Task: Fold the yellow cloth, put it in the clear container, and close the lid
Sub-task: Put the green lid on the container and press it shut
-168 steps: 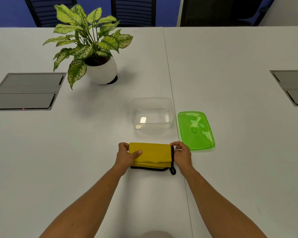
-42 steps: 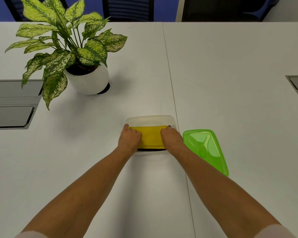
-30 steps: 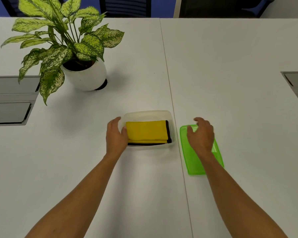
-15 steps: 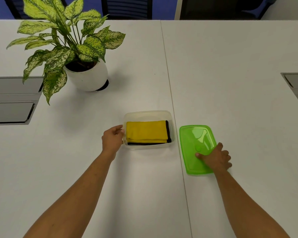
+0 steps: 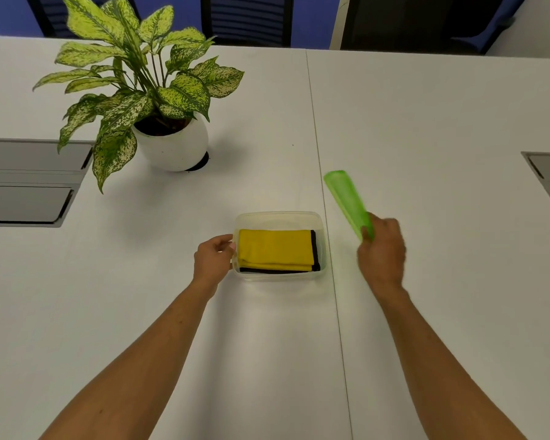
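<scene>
— Progress check: where are we?

— Cloth (image 5: 275, 254) is folded and lying flat in the container (image 5: 280, 217). Only the lid (image 5: 348, 201) is left — our right hand (image 5: 382, 250) has its fingers closed on one end, holding it tilted in the air beside the container. Our left hand (image 5: 212, 260) rests curled against the container's wall.

— Labels?

— We see no writing anywhere.

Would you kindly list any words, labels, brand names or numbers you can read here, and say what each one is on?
None: no readable text anywhere in this view.
Green lid, held in the right hand: motion-blurred, no marking legible.
Clear container, yellow cloth, white plant pot: plain, no print visible.
</scene>
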`<state>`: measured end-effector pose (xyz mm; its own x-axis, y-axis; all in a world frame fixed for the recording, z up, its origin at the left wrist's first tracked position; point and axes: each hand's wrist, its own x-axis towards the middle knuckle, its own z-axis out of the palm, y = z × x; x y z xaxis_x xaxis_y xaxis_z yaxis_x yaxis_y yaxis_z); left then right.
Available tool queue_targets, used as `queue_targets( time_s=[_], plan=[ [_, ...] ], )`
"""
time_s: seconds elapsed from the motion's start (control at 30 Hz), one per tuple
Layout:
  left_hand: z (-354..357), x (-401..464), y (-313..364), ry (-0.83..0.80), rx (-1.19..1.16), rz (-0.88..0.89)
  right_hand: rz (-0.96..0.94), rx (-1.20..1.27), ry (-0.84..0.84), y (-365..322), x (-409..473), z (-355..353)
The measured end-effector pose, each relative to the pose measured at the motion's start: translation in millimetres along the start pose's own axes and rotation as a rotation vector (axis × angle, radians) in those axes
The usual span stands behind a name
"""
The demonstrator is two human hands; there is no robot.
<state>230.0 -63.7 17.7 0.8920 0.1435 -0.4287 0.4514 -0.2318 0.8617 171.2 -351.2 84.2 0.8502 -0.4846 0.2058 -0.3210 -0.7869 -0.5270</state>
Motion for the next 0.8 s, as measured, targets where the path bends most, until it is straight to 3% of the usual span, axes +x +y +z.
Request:
queue_targets(
  time_s=[0.13,0.23,0.43,0.8],
  plan=[
    [-1.9,1.6,-1.3,-0.024,-0.058,-0.031,-0.41,-0.066,-0.102,-35.5,-19.2,24.2],
    [-4.4,2.2,-3.2,-0.054,-0.113,-0.045,-0.578,-0.213,-0.235,-44.5,-31.9,43.4],
    [-8.6,0.7,-0.3,-0.131,-0.237,-0.107,-0.699,-0.385,-0.463,-34.2,-42.5,70.0],
    [-9.4,2.8,-1.7,-0.185,-0.212,-0.052,-0.741,-0.341,-0.613,-22.2,-26.7,80.0]
  ],
)
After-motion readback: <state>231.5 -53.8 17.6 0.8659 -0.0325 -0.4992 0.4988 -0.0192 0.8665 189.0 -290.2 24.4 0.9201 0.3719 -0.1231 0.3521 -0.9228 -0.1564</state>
